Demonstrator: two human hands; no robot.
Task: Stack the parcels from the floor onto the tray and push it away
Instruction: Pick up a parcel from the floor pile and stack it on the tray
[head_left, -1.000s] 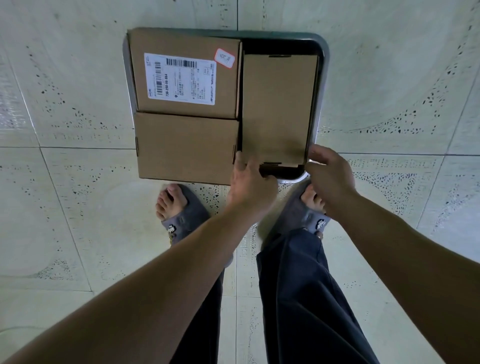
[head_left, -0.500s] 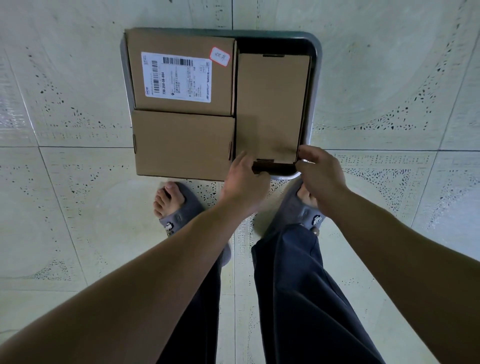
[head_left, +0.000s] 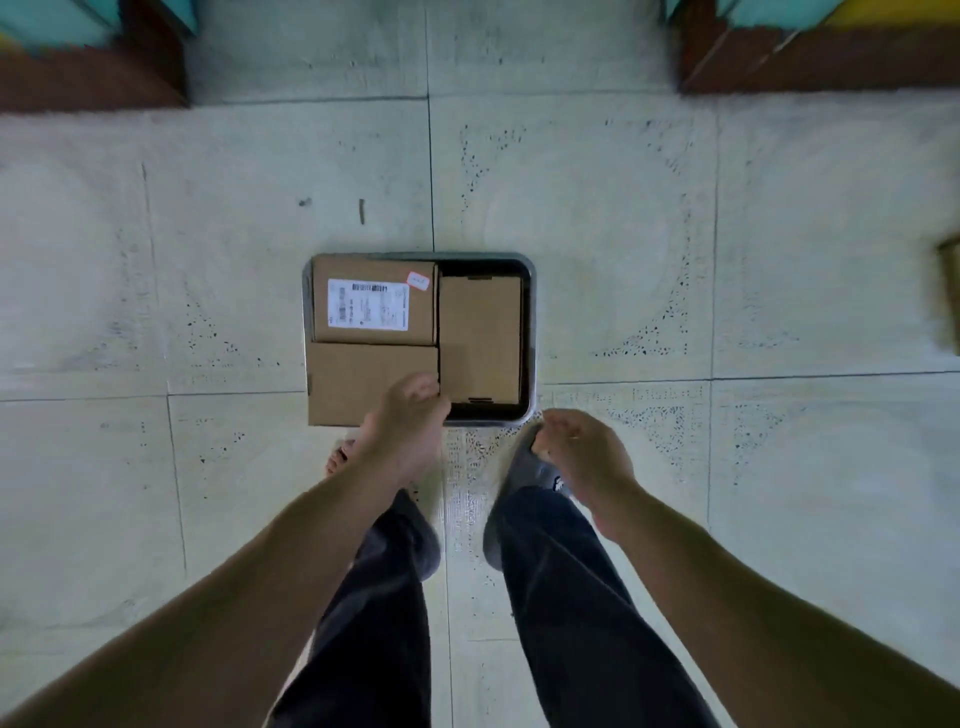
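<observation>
Stretching across the whole view, a pale grey-green tiled floor (head_left: 675, 260) shows dark speckles and thin joint lines. At its far left corner stands a reddish-brown base of furniture (head_left: 88, 78) with teal above it.

Near the middle, a rounded-corner grey metal tray (head_left: 531, 332) lies flat on the floor and carries three brown cardboard parcels. The parcel with a white barcode label and a small red sticker (head_left: 374, 270) fills the far left part. A plain flat parcel (head_left: 358, 384) touches its near side and overhangs the tray's near rim. A narrow plain parcel (head_left: 480, 338) lies along the right side.

The left hand (head_left: 408, 423) rests bent fingers on the plain flat parcel's near right corner; whether it grips I cannot tell. The right hand (head_left: 579, 447) hangs loosely curled and empty, just beside the tray's near right corner, above a grey slipper (head_left: 524, 470) and dark trousers (head_left: 571, 597).

Another reddish-brown base (head_left: 821, 57) stands far right, and a blurred brown shape (head_left: 949, 296) sits at the right edge.
</observation>
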